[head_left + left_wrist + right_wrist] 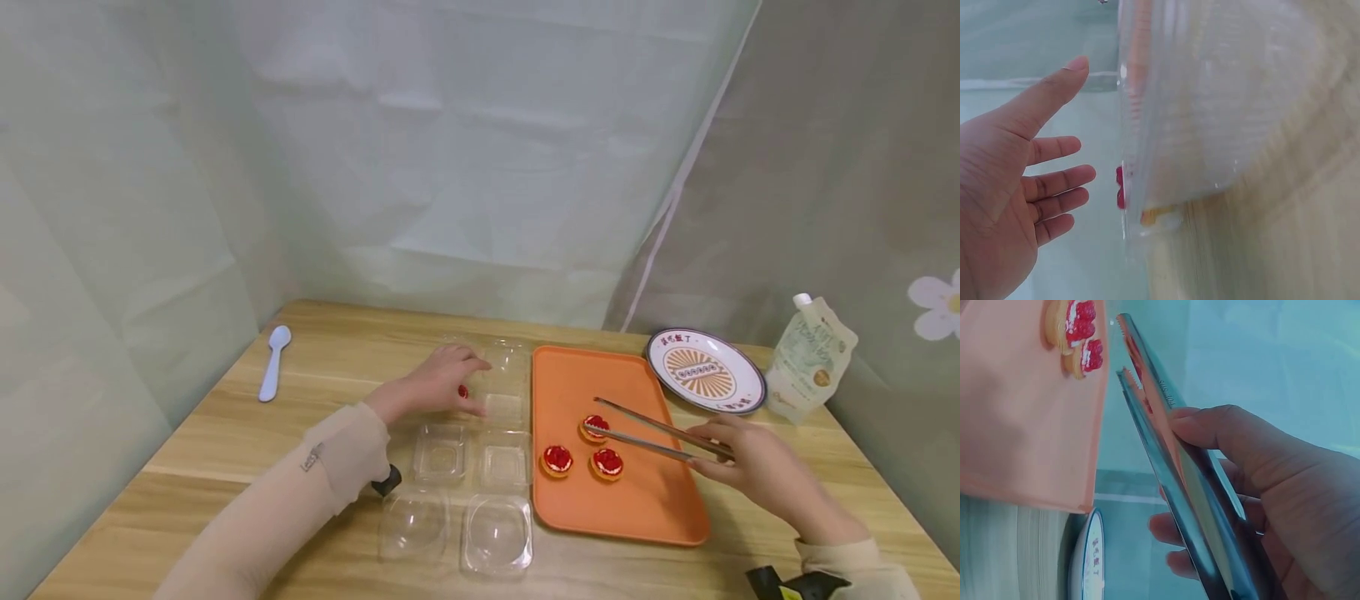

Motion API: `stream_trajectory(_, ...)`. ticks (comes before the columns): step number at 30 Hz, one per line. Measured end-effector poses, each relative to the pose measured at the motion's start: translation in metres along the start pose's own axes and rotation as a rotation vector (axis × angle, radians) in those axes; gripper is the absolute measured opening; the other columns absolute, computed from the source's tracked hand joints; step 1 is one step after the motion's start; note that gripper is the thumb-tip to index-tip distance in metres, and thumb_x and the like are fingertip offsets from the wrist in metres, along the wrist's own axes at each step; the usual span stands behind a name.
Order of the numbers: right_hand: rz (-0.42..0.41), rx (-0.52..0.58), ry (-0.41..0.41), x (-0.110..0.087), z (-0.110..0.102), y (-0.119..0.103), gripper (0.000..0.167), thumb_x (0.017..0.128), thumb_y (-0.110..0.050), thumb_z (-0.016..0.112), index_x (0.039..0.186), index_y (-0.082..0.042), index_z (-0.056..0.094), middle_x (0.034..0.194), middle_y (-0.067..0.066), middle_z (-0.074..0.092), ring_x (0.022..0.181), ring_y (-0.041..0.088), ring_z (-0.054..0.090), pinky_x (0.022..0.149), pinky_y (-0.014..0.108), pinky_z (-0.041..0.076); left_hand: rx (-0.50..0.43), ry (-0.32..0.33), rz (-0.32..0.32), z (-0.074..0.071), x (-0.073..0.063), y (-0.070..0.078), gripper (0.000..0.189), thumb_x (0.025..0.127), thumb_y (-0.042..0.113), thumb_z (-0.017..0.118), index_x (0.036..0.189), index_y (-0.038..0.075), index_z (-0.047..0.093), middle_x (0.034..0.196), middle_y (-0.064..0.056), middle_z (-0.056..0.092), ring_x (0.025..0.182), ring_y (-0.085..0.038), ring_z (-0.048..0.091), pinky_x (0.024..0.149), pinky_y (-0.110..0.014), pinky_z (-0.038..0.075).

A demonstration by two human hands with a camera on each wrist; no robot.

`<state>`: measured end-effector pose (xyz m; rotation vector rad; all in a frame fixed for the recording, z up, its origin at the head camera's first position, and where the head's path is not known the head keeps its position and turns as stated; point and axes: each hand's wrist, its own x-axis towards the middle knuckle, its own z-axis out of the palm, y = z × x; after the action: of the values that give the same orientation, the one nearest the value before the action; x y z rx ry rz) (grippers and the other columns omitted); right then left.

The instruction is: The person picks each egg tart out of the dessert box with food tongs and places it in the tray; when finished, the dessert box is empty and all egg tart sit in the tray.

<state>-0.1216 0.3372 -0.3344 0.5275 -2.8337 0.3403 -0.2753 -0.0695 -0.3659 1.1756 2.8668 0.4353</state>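
Observation:
My left hand (pixel 438 382) hovers over the back-left clear plastic box, its fingers extended and apart with nothing between them. In the left wrist view, the red topping of a fruit tart (pixel 1120 187) shows at the edge of that clear box (pixel 1229 100); the hand hides most of this tart in the head view. My right hand (pixel 765 471) grips metal tongs (pixel 645 444), whose tips are slightly spread above the orange tray (pixel 622 510). Three red-topped tarts lie on the tray: a left one (pixel 557 461), a front one (pixel 606 464) and a back one (pixel 597 423), overlapped by the tong tips.
More clear plastic boxes with raised lids stand left of the tray, including a middle one (pixel 505 462) and a front lid (pixel 498 533). A patterned plate (pixel 738 392) and a spouted pouch (pixel 810 358) stand back right. A pale blue spoon (pixel 273 367) lies far left.

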Motion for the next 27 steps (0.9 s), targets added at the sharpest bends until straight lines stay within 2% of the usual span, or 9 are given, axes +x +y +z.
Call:
stream_trajectory(4,-0.026,-0.001,0.054,0.001,0.003,-0.005,0.029,0.073,-0.021,0.083,0.099,-0.016,0.073,0.088,-0.008,0.061,0.066,-0.006,0.043,0.053,0.018,0.04,-0.013,0.045,-0.028,-0.003,-0.01,-0.006,0.078,0.074,0.052,0.077,0.135,0.008,0.053,0.133,-0.013,0.055,0.131,-0.035,0.043,0.116,-0.054,0.026)
stream_trajectory(9,-0.042,-0.006,0.09,0.006,0.006,-0.014,0.029,0.071,-0.02,0.083,0.098,-0.015,0.073,0.09,-0.006,0.062,0.066,-0.007,0.046,0.054,0.018,0.044,-0.02,0.071,-0.079,-0.005,-0.019,-0.013,0.077,0.074,0.047,0.079,0.136,0.01,0.052,0.138,-0.016,0.053,0.135,-0.037,0.04,0.115,-0.056,0.027)
stream_trajectory(14,-0.074,-0.023,0.131,0.011,0.008,-0.023,0.03,0.069,-0.02,0.084,0.097,-0.016,0.073,0.088,-0.008,0.062,0.066,-0.006,0.046,0.054,0.018,0.043,-0.073,0.116,-0.097,-0.004,-0.028,-0.021,0.077,0.073,0.045,0.08,0.135,0.009,0.053,0.14,-0.017,0.051,0.133,-0.037,0.041,0.114,-0.056,0.028)
stream_trajectory(20,-0.096,-0.04,0.13,0.019,0.008,-0.035,0.031,0.071,-0.023,0.083,0.099,-0.016,0.073,0.088,-0.01,0.059,0.067,-0.002,0.047,0.056,0.02,0.043,-0.123,0.132,-0.126,0.002,-0.038,-0.029,0.075,0.074,0.042,0.08,0.134,0.006,0.053,0.139,-0.016,0.051,0.133,-0.037,0.041,0.114,-0.055,0.027)
stream_trajectory(27,-0.141,-0.034,0.087,0.037,0.008,-0.049,0.031,0.074,-0.022,0.082,0.102,-0.014,0.072,0.086,-0.009,0.057,0.067,0.002,0.051,0.055,0.018,0.045,-0.159,0.137,-0.182,0.008,-0.044,-0.035,0.077,0.075,0.043,0.078,0.134,0.003,0.051,0.137,-0.018,0.053,0.133,-0.039,0.041,0.115,-0.056,0.026)
